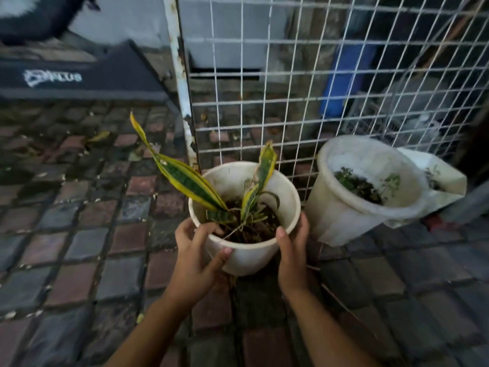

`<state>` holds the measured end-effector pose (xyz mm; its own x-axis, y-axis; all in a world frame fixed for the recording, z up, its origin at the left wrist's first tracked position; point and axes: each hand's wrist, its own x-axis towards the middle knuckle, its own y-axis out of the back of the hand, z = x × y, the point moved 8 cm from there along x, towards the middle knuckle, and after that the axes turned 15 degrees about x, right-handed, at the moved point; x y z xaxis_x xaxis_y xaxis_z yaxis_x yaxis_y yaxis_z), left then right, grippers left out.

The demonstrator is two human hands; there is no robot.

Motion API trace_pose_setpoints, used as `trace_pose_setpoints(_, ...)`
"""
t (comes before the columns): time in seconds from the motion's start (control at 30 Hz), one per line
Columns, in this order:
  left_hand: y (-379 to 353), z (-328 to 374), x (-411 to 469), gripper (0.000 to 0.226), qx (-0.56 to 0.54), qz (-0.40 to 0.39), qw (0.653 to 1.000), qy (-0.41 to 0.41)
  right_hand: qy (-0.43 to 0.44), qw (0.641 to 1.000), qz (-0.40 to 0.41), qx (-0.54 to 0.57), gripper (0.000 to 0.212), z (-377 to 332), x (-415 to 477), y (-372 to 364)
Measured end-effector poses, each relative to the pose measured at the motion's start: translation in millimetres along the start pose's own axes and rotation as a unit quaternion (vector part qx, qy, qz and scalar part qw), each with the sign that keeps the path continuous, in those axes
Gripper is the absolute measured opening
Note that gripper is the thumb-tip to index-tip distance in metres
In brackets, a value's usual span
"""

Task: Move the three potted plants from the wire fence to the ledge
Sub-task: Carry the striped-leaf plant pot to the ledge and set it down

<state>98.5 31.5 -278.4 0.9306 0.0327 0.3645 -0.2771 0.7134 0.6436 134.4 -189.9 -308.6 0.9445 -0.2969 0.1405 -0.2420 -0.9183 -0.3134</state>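
Two bare forearms reach in from the bottom edge, cut off below the elbow. The left hand (197, 256) wraps the near left side of the white pot (244, 256), its thumb on the wall and its fingers curled over the rim. The right hand (292, 256) presses flat against the pot's right side, thumb hooked on the rim. Both hands cover the pot's lower flanks, and its base is hidden behind them. The pot carries a snake plant (190, 180) with yellow-edged leaves leaning left. It sits over the brick paving (79, 234), which lies open to the left. Just right stands a second white pot (341, 215), tilted, and behind it a third container (447, 178), mostly hidden. The wire fence (317, 102) rises close behind; shapes beyond it are blurred.
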Motion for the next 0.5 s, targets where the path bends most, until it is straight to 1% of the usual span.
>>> trace_pose_setpoints(0.07, 3, 1, 2, 0.028, 0.005, -0.016, 1.000, 0.012, -0.006, 0.999, 0.019, 0.043, 0.096, 2, -1, -9)
trace_pose_setpoints(0.13, 5, 4, 3, 0.039, -0.001, -0.031, 0.999, 0.026, -0.019, 0.995, 0.038, 0.085, 0.093, 4, -1, -16)
trace_pose_setpoints(0.2, 1, 8, 2, 0.050, -0.015, -0.039, 0.998, 0.044, -0.021, 0.993, 0.055, 0.105, 0.083, 4, -4, -19)
trace_pose_setpoints(0.27, -4, 13, 0, 0.047, -0.023, -0.027, 0.998, 0.053, -0.012, 0.993, 0.059, 0.105, 0.079, 4, -8, -18)
trace_pose_setpoints(0.33, -7, 12, -4, 0.039, -0.040, -0.001, 0.997, 0.065, -0.021, 0.993, 0.054, 0.100, 0.087, 8, -11, -11)
trace_pose_setpoints(0.37, -6, 10, -5, 0.039, -0.047, 0.003, 0.996, 0.072, -0.026, 0.994, 0.049, 0.097, 0.090, 10, -14, -8)
trace_pose_setpoints(0.43, -1, 5, -3, 0.039, -0.064, -0.009, 0.995, 0.079, -0.027, 0.996, 0.038, 0.081, 0.093, 7, -21, -3)
trace_pose_setpoints(0.5, 8, 1, 4, 0.037, -0.080, -0.039, 0.993, 0.076, -0.020, 0.998, 0.037, 0.054, 0.089, 1, -31, -3)
